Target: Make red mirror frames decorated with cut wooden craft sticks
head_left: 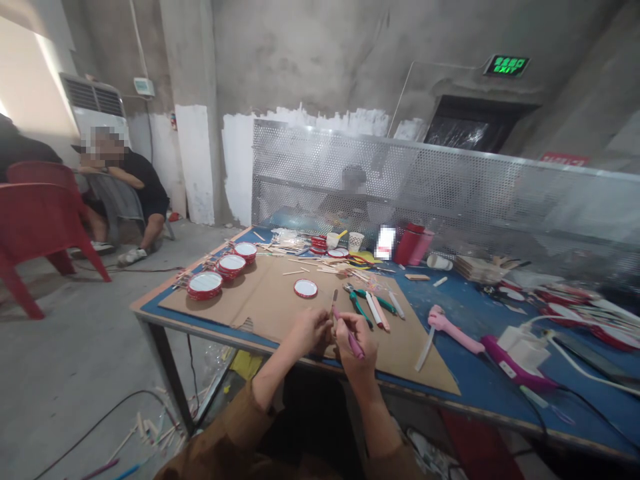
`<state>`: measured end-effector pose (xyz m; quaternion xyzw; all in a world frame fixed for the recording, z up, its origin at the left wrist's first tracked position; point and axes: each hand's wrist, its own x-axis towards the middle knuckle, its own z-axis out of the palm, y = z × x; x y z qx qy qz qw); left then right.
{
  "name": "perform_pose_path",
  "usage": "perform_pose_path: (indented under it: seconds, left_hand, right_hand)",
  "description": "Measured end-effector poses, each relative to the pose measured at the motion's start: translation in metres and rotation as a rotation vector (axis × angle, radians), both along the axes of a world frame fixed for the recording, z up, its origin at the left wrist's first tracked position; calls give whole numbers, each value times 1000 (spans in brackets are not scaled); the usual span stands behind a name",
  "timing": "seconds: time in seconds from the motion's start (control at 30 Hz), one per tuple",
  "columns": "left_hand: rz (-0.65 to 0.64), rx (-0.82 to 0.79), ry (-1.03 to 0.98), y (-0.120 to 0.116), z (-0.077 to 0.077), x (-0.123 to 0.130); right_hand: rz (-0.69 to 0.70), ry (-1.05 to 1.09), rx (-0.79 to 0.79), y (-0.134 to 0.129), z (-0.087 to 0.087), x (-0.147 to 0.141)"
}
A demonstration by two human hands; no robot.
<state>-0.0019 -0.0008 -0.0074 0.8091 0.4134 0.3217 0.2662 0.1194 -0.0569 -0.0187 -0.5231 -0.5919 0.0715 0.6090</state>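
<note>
Over the front edge of a brown cardboard sheet (270, 287), my right hand (357, 337) is closed around a pink-handled tool (355, 345) with a narrow blade pointing up. Close beside it on the left, my left hand (311, 331) has its fingers pinched together; whatever they hold is too small to name. A small round white disc with a red rim (305, 288) lies flat on the cardboard beyond my hands. Green-handled pliers (358, 307) and several pens (374, 311) rest to the right of it.
Stacks of red-rimmed discs (205, 285) stand at the left. Wooden sticks, cups (355, 241) and red bottles (409, 245) are at the back. A pink glue gun (457, 330) and a purple power strip (517, 367) lie right. A perforated metal screen (450, 193) borders the table.
</note>
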Motion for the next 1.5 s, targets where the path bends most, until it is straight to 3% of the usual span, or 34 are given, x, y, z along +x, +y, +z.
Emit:
perform_pose_path:
  seconds: [0.2,0.47,0.67,1.23,1.5]
  left_hand:
    - [-1,-12,10,-2,4,-1]
    - [31,-20,39,-1,5,-1]
    - [16,-15,-16,-1,1,0]
    - [24,-7,-3,-6,9,-2]
    - [45,-12,36,-4,8,-1]
  right_hand:
    - [0,-39,18,-3,6,-3]
    - [-203,-64,59,-3,10,-3]
    - [-149,-107,153,-1,4,-2]
    - [-47,-122,76,-4,7,-3]
    - [-219,-89,108,-3,7,-3]
